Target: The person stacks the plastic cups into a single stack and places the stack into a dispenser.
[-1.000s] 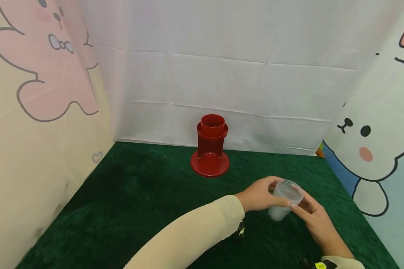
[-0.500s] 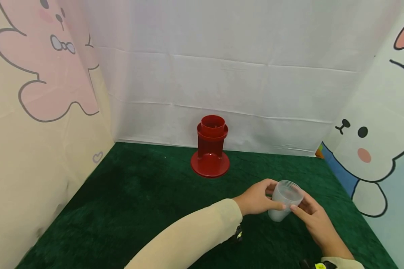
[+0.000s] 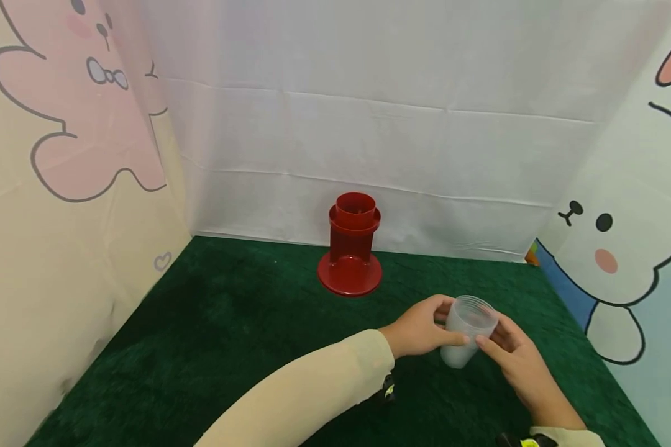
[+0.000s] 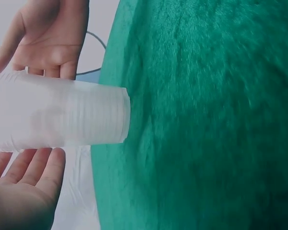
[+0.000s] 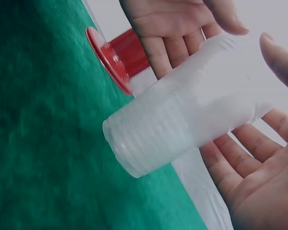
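Note:
Between both hands is a stack of clear, frosted plastic cups [image 3: 471,320], nested together with their ribbed rims uppermost in the head view. My left hand [image 3: 425,327] holds it from the left, thumb on the near side and fingers round the far side. From the right, my right hand [image 3: 519,363] grips it the same way. In the left wrist view the cup stack [image 4: 81,114] lies sideways between the two palms. The right wrist view shows its closed base end; whether that touches the cloth I cannot tell.
Toward the back of the table stands a red holder [image 3: 350,275] with a round base and a tube-like top. Dark green cloth [image 3: 218,347] covers the table. A white curtain [image 3: 335,136] hangs behind, with printed cartoon sheets at both sides.
Both hands and the cup stack have shifted slightly left. My left hand's thumb has moved a little away from the right thumb along the cups. The red holder has not moved.

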`<state>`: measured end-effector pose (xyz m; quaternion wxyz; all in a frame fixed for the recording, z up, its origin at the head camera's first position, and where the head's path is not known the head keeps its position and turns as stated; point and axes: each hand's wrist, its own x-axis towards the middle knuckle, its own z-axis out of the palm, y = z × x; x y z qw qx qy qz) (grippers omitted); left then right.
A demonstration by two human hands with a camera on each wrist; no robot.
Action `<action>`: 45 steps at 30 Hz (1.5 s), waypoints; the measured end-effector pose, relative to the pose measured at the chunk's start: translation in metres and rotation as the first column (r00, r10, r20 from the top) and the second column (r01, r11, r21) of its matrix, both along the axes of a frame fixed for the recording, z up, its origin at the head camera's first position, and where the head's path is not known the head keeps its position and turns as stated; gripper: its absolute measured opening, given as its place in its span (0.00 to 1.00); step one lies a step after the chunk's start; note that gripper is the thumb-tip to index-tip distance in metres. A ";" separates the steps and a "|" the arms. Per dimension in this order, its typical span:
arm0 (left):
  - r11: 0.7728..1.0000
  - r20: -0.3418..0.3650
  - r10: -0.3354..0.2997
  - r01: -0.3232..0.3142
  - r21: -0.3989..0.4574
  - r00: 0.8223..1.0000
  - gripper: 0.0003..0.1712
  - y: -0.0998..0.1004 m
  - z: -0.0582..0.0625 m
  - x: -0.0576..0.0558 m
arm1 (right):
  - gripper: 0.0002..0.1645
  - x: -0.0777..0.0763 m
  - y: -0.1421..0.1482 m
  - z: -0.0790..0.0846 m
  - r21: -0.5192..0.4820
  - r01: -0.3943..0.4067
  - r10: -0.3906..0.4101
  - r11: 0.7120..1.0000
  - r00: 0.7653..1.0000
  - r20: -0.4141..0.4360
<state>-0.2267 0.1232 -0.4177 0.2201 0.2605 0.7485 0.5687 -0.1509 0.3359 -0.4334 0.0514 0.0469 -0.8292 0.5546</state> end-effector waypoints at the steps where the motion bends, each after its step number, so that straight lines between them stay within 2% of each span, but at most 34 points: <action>1: 1.000 -0.002 -0.003 0.003 0.005 1.000 0.35 -0.003 0.001 -0.001 | 0.37 -0.001 -0.003 0.003 0.009 -0.003 0.003 1.000 1.000 0.001; 6: 1.000 -0.008 -0.015 0.015 0.015 1.000 0.37 -0.022 0.006 -0.003 | 0.37 -0.005 -0.017 0.015 0.032 -0.043 0.043 0.999 0.999 0.007; 12: 0.999 0.006 -0.033 0.033 0.038 0.999 0.36 -0.049 0.010 -0.010 | 0.39 -0.016 -0.036 0.030 0.058 -0.128 0.127 0.990 0.992 0.022; 17: 0.998 -0.006 -0.035 0.035 0.051 0.999 0.36 -0.074 0.016 -0.017 | 0.39 -0.028 -0.054 0.037 0.076 -0.189 0.191 0.979 0.982 -0.008; 22: 0.998 -0.063 -0.035 0.038 0.057 0.997 0.36 -0.095 0.025 -0.025 | 0.38 -0.040 -0.075 0.038 0.087 -0.190 0.195 0.978 0.979 -0.058; 27: 0.998 -0.103 -0.018 0.024 0.055 0.994 0.36 -0.113 0.036 -0.035 | 0.40 -0.053 -0.095 0.043 0.073 -0.181 0.186 0.981 0.980 -0.069; 32: 0.999 -0.104 0.026 -0.022 0.041 0.994 0.36 -0.129 0.048 -0.040 | 0.40 -0.067 -0.110 0.054 0.078 -0.185 0.190 0.980 0.980 -0.066; 38: 0.997 -0.107 0.072 -0.068 0.038 0.992 0.36 -0.145 0.057 -0.048 | 0.40 -0.084 -0.127 0.066 0.079 -0.177 0.182 0.981 0.981 -0.059; 45: 0.994 -0.162 0.105 -0.107 -0.002 0.981 0.35 -0.162 0.069 -0.058 | 0.41 -0.099 -0.146 0.077 0.063 -0.195 0.199 0.979 0.979 -0.055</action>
